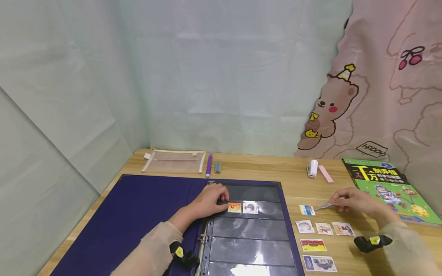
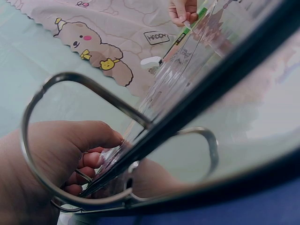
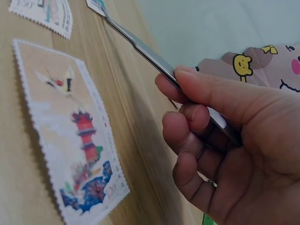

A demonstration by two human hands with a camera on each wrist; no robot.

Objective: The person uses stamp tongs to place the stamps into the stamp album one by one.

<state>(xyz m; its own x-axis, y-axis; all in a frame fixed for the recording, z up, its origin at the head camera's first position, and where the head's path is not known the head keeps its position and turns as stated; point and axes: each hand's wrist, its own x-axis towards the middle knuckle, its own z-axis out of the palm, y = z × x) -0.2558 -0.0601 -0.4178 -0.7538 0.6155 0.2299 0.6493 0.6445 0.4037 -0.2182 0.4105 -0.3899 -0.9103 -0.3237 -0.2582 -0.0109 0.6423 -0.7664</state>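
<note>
My right hand (image 1: 350, 200) holds metal tweezers (image 3: 154, 61) between thumb and fingers. Their tips meet the edge of a blue-and-white stamp (image 1: 306, 209) right of the album; whether they grip it I cannot tell. The stamp album (image 1: 152, 207) lies spread, its dark pocket page (image 1: 248, 230) on the right. Beside the rings, my left hand (image 1: 210, 199) pinches the page at a pocket row, thumb and fingertips partly hidden. Just right of its thumb sit an orange-yellow stamp (image 1: 234, 207) and a white stamp with a grey picture (image 1: 250, 207).
Several loose stamps (image 1: 313, 245) lie in rows on the wooden table right of the album. Behind are a mesh pouch (image 1: 176, 163), purple pen (image 1: 208, 165), small blue-grey piece (image 1: 217, 167), white stapler (image 1: 312, 168) and pink strip (image 1: 326, 174). A green book (image 1: 397, 195) lies far right.
</note>
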